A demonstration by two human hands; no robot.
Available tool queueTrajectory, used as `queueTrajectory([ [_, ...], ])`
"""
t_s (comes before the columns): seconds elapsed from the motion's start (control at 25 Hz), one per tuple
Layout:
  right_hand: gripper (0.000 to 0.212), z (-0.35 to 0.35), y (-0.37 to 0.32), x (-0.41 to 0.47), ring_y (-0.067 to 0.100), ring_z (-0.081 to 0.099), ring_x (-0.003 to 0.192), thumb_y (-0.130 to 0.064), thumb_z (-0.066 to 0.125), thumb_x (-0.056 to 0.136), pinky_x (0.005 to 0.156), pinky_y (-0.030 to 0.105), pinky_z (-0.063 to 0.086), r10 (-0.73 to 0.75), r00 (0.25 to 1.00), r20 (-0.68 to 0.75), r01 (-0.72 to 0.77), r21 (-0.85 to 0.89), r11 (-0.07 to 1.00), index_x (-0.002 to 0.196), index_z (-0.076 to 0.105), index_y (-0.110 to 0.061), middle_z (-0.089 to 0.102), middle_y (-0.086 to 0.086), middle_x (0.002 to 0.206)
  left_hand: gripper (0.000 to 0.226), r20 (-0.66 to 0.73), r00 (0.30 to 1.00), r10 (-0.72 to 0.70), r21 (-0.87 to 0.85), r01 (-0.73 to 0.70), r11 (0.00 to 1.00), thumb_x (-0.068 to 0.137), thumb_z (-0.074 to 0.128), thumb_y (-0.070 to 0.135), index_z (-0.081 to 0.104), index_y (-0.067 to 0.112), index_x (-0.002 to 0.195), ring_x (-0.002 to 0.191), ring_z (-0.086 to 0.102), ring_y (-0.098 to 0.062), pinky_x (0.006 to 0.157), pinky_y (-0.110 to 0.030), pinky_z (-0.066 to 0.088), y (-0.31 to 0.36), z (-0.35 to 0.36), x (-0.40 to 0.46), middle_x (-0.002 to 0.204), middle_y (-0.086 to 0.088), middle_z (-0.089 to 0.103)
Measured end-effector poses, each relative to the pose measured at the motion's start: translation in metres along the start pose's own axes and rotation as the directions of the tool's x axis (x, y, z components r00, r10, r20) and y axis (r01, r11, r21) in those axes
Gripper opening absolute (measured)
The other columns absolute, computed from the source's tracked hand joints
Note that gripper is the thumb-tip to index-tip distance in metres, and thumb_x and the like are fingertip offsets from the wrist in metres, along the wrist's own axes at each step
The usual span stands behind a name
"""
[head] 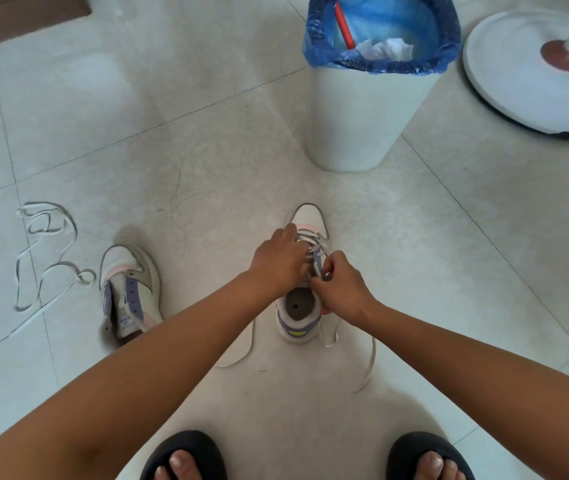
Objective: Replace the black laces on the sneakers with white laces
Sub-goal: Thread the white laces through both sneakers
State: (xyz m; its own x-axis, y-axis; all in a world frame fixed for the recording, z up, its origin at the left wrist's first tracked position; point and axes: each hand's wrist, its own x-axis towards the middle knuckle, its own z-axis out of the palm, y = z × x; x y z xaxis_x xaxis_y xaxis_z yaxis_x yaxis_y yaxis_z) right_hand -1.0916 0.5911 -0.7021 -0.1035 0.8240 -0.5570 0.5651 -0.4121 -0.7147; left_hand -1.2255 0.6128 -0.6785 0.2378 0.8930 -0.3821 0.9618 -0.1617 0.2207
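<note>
On floor: two sneakers [305, 271], two hands [278, 263].

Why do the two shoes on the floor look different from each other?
The right sneaker has a white lace crisscrossed through it, while the left sneaker has no lace at all. Both hands, the left hand and right hand, work on the right sneaker; nobody touches the left sneaker. The right sneaker stands upright; the left sneaker leans sideways. Both are white with purple and pink trim.
</note>
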Motion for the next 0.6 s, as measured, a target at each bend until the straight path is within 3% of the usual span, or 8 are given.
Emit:
queueTrajectory([
  [0.12, 0.021, -0.006, -0.004, 0.007, 0.018, 0.055, 0.066, -0.034, 0.056, 0.09, 0.058, 0.037, 0.05, -0.061, 0.993, -0.096, 0.062, 0.004, 0.998, 0.099, 0.042, -0.022, 0.053, -0.001, 0.075, 0.027, -0.037, 0.997, -0.065, -0.047, 0.063, 0.997, 0.094, 0.05, 0.027, 0.062, 0.009, 0.111, 0.111, 0.043, -0.026, 0.078, -0.035, 0.043, -0.004, 0.006, 0.006, 0.121, -0.011, 0.042],
  [0.2, 0.024, -0.014, -0.008, 0.017, 0.015, 0.051, 0.071, -0.033, 0.055, 0.091, 0.058, 0.028, 0.039, -0.194, 0.965, -0.175, 0.16, -0.187, 0.969, 0.11, 0.045, -0.021, 0.048, -0.005, 0.086, 0.027, -0.074, 0.992, -0.102, -0.162, 0.089, 0.983, 0.094, 0.052, 0.031, 0.065, 0.011, 0.106, 0.108, 0.045, -0.024, 0.077, -0.034, 0.043, -0.007, 0.011, 0.003, 0.116, -0.01, 0.044],
  [0.32, 0.021, -0.025, -0.013, 0.031, 0.02, 0.053, 0.085, -0.029, 0.052, 0.094, 0.068, 0.028, 0.038, -0.323, 0.945, -0.048, 0.257, -0.502, 0.826, 0.11, 0.055, -0.016, 0.05, 0.001, 0.101, 0.026, -0.104, 0.99, -0.1, -0.22, 0.075, 0.973, 0.095, 0.05, 0.03, 0.066, 0.012, 0.107, 0.102, 0.049, -0.023, 0.074, -0.033, 0.045, -0.008, 0.017, -0.006, 0.109, -0.009, 0.047],
  [0.44, 0.021, -0.028, -0.019, 0.04, 0.021, 0.054, 0.087, -0.025, 0.048, 0.097, 0.07, 0.03, 0.039, -0.33, 0.941, 0.078, 0.308, -0.606, 0.734, 0.101, 0.063, -0.01, 0.054, 0.006, 0.098, 0.026, -0.103, 0.99, -0.093, -0.246, 0.065, 0.967, 0.095, 0.048, 0.029, 0.065, 0.014, 0.109, 0.098, 0.051, -0.024, 0.073, -0.034, 0.045, -0.009, 0.021, -0.01, 0.106, -0.009, 0.048],
  [0.48, 0.022, -0.028, -0.02, 0.043, 0.019, 0.053, 0.083, -0.022, 0.047, 0.097, 0.068, 0.028, 0.038, -0.287, 0.955, 0.069, 0.277, -0.548, 0.79, 0.098, 0.064, -0.008, 0.054, 0.004, 0.092, 0.025, -0.1, 0.99, -0.098, -0.257, 0.07, 0.964, 0.095, 0.048, 0.03, 0.064, 0.015, 0.108, 0.097, 0.052, -0.024, 0.073, -0.034, 0.045, -0.009, 0.021, -0.011, 0.105, -0.009, 0.048],
  [0.52, 0.022, -0.028, -0.021, 0.046, 0.015, 0.051, 0.075, -0.019, 0.048, 0.097, 0.065, 0.026, 0.037, -0.183, 0.982, 0.052, 0.189, -0.38, 0.906, 0.094, 0.066, -0.006, 0.054, 0.002, 0.084, 0.025, -0.096, 0.99, -0.104, -0.269, 0.075, 0.96, 0.095, 0.047, 0.03, 0.064, 0.015, 0.107, 0.096, 0.052, -0.024, 0.073, -0.033, 0.045, -0.01, 0.022, -0.012, 0.105, -0.009, 0.048],
  [0.56, 0.021, -0.029, -0.022, 0.048, 0.013, 0.047, 0.068, -0.016, 0.049, 0.096, 0.062, 0.024, 0.037, -0.016, 0.997, 0.078, 0.025, -0.112, 0.993, 0.088, 0.065, -0.006, 0.051, 0.001, 0.075, 0.024, -0.091, 0.99, -0.109, -0.281, 0.08, 0.956, 0.096, 0.047, 0.03, 0.064, 0.016, 0.106, 0.095, 0.052, -0.024, 0.073, -0.033, 0.045, -0.01, 0.022, -0.012, 0.104, -0.009, 0.048],
  [0.6, 0.02, -0.031, -0.025, 0.046, 0.012, 0.042, 0.062, -0.012, 0.049, 0.095, 0.06, 0.023, 0.038, 0.151, 0.974, 0.17, -0.179, 0.167, 0.97, 0.081, 0.063, -0.007, 0.047, 0.001, 0.069, 0.024, -0.087, 0.99, -0.114, -0.297, 0.084, 0.951, 0.096, 0.047, 0.031, 0.064, 0.016, 0.105, 0.093, 0.053, -0.024, 0.074, -0.033, 0.045, -0.011, 0.022, -0.012, 0.103, -0.008, 0.048],
])
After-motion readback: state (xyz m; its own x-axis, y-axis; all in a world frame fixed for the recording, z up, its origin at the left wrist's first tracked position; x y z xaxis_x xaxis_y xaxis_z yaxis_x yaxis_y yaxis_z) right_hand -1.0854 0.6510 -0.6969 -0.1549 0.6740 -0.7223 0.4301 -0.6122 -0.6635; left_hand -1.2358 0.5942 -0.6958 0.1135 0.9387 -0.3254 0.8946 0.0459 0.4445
